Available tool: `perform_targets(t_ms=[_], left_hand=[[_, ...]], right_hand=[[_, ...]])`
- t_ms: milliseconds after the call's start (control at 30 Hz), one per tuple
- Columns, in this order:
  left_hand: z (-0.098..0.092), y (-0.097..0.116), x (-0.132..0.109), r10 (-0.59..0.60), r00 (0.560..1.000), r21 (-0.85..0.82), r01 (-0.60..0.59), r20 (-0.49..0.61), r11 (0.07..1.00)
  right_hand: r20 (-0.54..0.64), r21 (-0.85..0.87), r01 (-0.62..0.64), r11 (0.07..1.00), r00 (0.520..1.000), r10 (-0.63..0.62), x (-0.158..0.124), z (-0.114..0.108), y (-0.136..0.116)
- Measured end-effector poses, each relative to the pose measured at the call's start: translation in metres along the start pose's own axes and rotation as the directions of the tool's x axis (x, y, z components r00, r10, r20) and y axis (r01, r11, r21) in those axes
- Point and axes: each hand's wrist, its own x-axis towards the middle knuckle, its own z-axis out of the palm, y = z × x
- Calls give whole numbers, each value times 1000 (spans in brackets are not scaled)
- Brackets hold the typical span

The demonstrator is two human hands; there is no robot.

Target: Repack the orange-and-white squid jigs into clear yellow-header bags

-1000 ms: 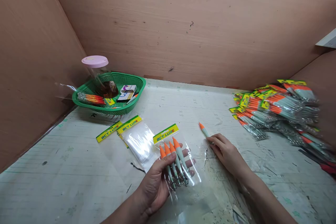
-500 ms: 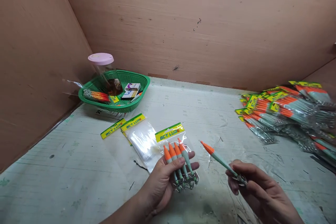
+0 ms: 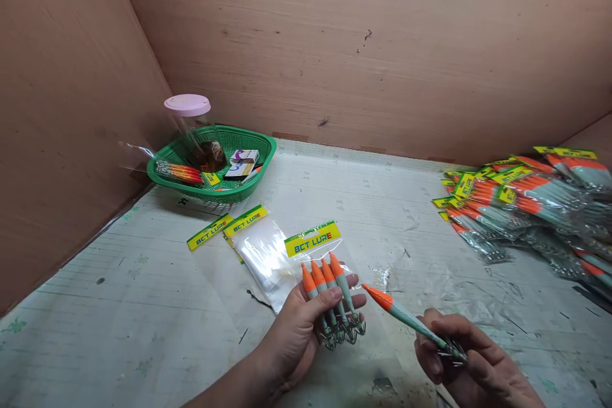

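Note:
Several squid lures, orange at the nose and pale green below, lie fanned side by side in my left hand, with the thumb pressed across them. Their wire hook crowns stick out past the palm. Behind these lures is a clear bag with a yellow BCT LURE header; I cannot tell whether the fingers touch it. My right hand pinches one more lure near its hooked end. Its orange nose points up and left, close to my left fingertips.
Flat clear bags with yellow headers lie left of my left hand. Farther back, a green basket holds a pink-lidded clear container, a small box and packed lures. Bagged lures are heaped at right. Wooden panels enclose the table.
The lure in my right hand has tipped lower, and its nose has come nearer my left fingers. My left hand keeps its hold on the several lures. The view has shifted slightly.

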Motion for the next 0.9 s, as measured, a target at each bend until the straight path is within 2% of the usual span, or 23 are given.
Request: perform_targets(t_ms=[67,133,233,400,500,567,633,733,800,900], left_hand=[[0,0,0,3,1000,11,-3,-6,1000],[1,1,-1,5,1000,15,-5,-10,1000],[2,1,-1,2,1000,10,-1,-13,1000],[2,1,-1,-9,1000,8,9,-2,1000],[1,-1,-1,-1,1000,26,1,1,1000],[0,-2,0,6,1000,33,-6,-12,999],[0,-2,1,9,1000,34,-8,-22,999],[0,-3,2,7,1000,23,-7,-23,1000],[0,-4,1,4,1000,13,-4,-25,1000],[2,-3,0,1,1000,-4,-1,-31,1000]], right_hand=[[116,-61,69,996,991,-61,4,-14,5],[173,-107,126,986,979,-107,8,-24,8],[105,-156,159,975,984,-144,9,-25,11],[-58,-211,189,959,977,-206,1,-7,6],[-37,-383,268,884,952,-304,0,-2,1],[34,-590,351,727,911,-412,7,-6,-2],[150,-776,416,474,852,-502,18,-13,0],[330,-886,451,107,775,-539,38,-29,10],[420,-884,464,-48,748,-514,48,-40,18],[493,-867,454,-206,726,-480,53,-44,20]])
